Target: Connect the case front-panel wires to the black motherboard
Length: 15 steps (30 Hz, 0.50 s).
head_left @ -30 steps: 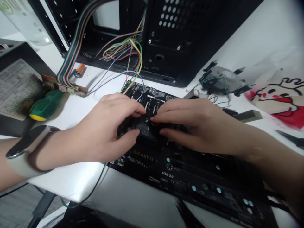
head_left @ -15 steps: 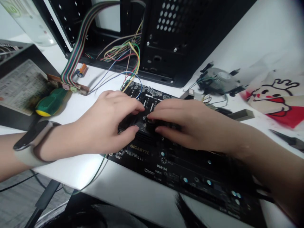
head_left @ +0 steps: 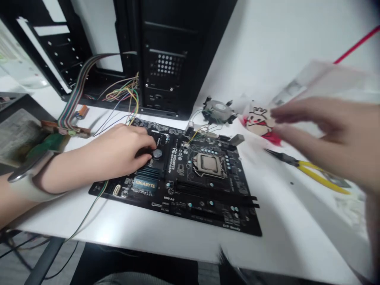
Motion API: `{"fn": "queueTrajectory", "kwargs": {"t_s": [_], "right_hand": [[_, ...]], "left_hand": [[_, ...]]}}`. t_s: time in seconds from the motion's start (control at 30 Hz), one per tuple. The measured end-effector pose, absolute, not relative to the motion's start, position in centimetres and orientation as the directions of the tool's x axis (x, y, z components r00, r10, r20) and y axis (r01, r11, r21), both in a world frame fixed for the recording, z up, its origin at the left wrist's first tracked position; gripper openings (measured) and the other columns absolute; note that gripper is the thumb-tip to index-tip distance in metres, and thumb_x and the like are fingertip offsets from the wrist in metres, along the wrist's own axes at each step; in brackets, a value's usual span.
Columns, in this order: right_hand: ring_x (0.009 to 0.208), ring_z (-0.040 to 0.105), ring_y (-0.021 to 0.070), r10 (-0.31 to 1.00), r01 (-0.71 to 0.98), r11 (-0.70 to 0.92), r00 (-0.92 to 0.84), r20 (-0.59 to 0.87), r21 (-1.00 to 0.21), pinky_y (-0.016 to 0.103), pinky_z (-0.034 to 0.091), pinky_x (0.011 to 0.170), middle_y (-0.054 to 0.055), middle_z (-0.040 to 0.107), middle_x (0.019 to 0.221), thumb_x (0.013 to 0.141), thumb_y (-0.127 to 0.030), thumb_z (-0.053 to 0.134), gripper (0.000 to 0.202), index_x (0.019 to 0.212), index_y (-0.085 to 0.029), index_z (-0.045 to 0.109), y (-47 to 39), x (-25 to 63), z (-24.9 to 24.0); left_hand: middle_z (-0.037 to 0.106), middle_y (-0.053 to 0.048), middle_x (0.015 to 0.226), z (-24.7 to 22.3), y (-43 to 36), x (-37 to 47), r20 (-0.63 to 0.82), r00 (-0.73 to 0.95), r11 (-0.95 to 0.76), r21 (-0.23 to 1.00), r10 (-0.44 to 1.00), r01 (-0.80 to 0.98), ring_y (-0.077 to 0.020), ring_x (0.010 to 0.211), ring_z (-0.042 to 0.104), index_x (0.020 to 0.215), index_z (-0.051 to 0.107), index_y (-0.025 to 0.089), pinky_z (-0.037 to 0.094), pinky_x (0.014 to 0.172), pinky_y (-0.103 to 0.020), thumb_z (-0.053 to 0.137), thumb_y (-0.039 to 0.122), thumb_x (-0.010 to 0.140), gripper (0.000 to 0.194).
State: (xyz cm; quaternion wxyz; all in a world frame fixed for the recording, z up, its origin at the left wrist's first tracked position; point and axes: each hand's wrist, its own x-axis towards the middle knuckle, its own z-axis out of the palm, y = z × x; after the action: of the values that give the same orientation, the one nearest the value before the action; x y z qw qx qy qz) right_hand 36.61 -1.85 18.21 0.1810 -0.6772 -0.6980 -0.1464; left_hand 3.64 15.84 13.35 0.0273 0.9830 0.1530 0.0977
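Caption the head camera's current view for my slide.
Left hand beside the coin cell battery on a Gigabyte motherboard; right hand, blurred, near yellow-handled pliers.

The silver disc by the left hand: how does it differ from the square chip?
Shape: the silver disc is round, the square chip four-sided.
Size: the silver disc looks smaller than the square chip.
Surroundings: the left hand is close to the silver disc; a metal frame surrounds the square chip.
Shared: both look metallic against the black board.
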Motion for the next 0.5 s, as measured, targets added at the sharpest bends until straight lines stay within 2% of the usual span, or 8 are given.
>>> {"fn": "queueTrajectory", "kwargs": {"t_s": [0.03,0.07,0.2,0.37,0.5], "right_hand": [[0.078,0.068,0.0189,0.928,0.999,0.015,-0.029,0.372,0.041,0.029,0.045,0.057,0.009,0.073,0.096,0.087,-0.040,0.068,0.025,0.106,-0.024,0.069,-3.0,38.3,17.0],[0.078,0.068,0.0205,0.926,0.994,-0.036,-0.006,0.377,0.104,0.030,0.047,0.058,0.011,0.074,0.099,0.086,-0.041,0.069,0.028,0.108,-0.024,0.069,-4.1,39.7,15.7],[0.094,0.069,0.0297,0.938,0.970,-0.097,0.014,0.346,0.224,0.034,0.053,0.071,0.016,0.070,0.112,0.089,-0.032,0.064,0.040,0.128,-0.025,0.059,-7.5,43.0,10.7],[0.095,0.068,0.0304,0.931,0.967,-0.144,0.059,0.361,0.212,0.036,0.053,0.080,0.015,0.069,0.113,0.092,-0.029,0.059,0.040,0.131,-0.024,0.054,-8.3,43.4,8.6],[0.103,0.067,0.0289,0.935,0.958,-0.233,0.173,0.310,0.166,0.033,0.052,0.085,0.015,0.067,0.118,0.092,-0.033,0.058,0.039,0.130,-0.024,0.056,-8.2,44.8,9.2]], "left_hand": [[0.070,-0.004,0.088,13.0,15.9,3.7,0.207,0.929,-0.952,0.098,0.305,0.291,-0.0188,0.075,0.065,0.096,0.070,0.022,0.052,0.072,-0.032,0.047,0.031,0.088,0.026],[0.070,-0.005,0.087,12.7,16.0,3.7,0.230,0.924,-0.951,0.114,0.307,0.287,-0.0190,0.075,0.065,0.095,0.070,0.022,0.052,0.072,-0.033,0.046,0.031,0.088,0.027],[0.069,-0.005,0.079,12.0,16.2,3.8,0.307,0.903,-0.953,0.143,0.300,0.267,-0.0203,0.070,0.065,0.087,0.068,0.022,0.053,0.066,-0.035,0.046,0.035,0.087,0.026],[0.067,0.001,0.074,12.3,15.8,3.9,0.307,0.896,-0.947,0.103,0.320,0.304,-0.0168,0.069,0.064,0.081,0.065,0.023,0.057,0.066,-0.034,0.043,0.036,0.086,0.026],[0.065,0.003,0.075,12.6,15.1,3.9,0.297,0.872,-0.921,0.103,0.389,0.376,-0.0141,0.072,0.063,0.082,0.065,0.021,0.056,0.071,-0.033,0.031,0.033,0.092,0.038]]}}
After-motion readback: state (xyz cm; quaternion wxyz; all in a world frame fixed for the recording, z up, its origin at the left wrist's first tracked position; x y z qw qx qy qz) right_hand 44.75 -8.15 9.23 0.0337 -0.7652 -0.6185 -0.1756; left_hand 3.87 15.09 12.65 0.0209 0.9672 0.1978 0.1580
